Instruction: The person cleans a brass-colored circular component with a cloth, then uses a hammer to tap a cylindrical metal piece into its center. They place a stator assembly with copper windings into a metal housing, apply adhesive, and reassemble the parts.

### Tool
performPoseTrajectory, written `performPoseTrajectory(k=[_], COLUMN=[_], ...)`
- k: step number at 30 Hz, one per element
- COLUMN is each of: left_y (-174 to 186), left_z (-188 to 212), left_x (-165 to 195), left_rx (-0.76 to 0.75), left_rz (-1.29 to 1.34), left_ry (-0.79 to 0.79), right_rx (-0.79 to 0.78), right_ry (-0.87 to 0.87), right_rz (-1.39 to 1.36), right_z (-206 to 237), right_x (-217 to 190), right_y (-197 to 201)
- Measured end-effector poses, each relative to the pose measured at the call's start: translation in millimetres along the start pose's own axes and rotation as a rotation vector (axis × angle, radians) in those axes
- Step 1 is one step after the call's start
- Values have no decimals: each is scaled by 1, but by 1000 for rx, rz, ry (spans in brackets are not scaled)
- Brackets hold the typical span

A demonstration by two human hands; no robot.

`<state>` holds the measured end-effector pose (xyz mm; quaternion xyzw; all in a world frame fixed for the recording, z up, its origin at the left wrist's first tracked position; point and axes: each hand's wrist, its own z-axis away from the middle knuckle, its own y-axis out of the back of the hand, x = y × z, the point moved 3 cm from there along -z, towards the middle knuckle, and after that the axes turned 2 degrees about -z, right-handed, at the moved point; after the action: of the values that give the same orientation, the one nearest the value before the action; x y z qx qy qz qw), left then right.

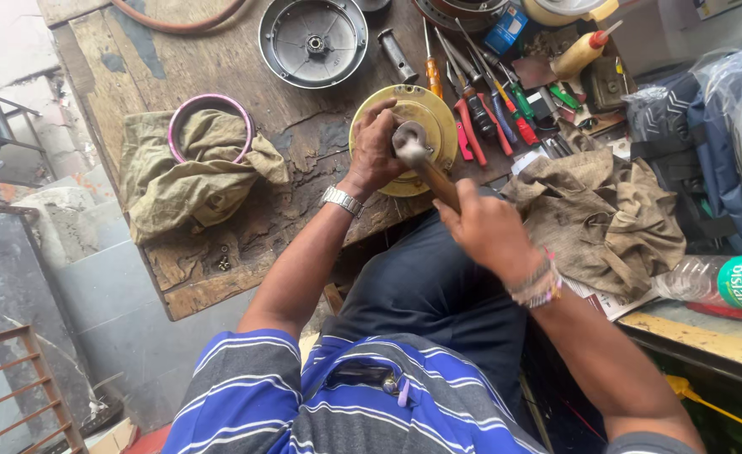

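1. Left hand (373,150) presses on the yellow disc (405,139) at the counter (203,50) edge, grip closed on something at its centre
2. Right hand (489,231), grip clamped on a hammer (426,164) handle, head over the disc
3. Clear bottle (716,282), green label, lies far right
4. Yellow squeeze bottle (580,55), red tip, up top

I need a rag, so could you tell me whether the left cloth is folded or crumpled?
Crumpled: the cloth lies bunched in loose folds, with a pink ring on it.

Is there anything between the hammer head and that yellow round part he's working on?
Nothing visible. The hammer, held in the right hand, sits directly over the yellow disc. The left hand rests on the disc beside the head, not beneath it.
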<state>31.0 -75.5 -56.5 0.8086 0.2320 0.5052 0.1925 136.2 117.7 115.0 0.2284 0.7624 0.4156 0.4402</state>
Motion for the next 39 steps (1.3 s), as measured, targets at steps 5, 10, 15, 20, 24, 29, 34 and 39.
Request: performPoseTrajectory(k=[5,10,15,20,24,29,34,39], left_y=[0,-1,6,2,8,12,21,37], left_z=[1,-3,-8,-7,-1,2,2,-3], left_x=[0,6,13,10,11,22,38,53], left_rx=[14,20,56,33,80,49,110,152], left_rz=[-11,12,44,10,34,-2,-42,164], left_ry=[-50,-26,-77,-25,-61,-41,-45,-30], right_rx=[-144,-36,-235,-180,-38,117,-35,-39], right_ry=[-92,-35,-209,-281,-412,-538,-745,-735], right_rz=[-73,-82,187,-28,16,448,599,668], right_z=[8,11,-1,38,68,138,172,169], right_x=[-3,-11,22,41,69,139,203,195], right_y=[19,35,-26,-23,-6,29,39,50])
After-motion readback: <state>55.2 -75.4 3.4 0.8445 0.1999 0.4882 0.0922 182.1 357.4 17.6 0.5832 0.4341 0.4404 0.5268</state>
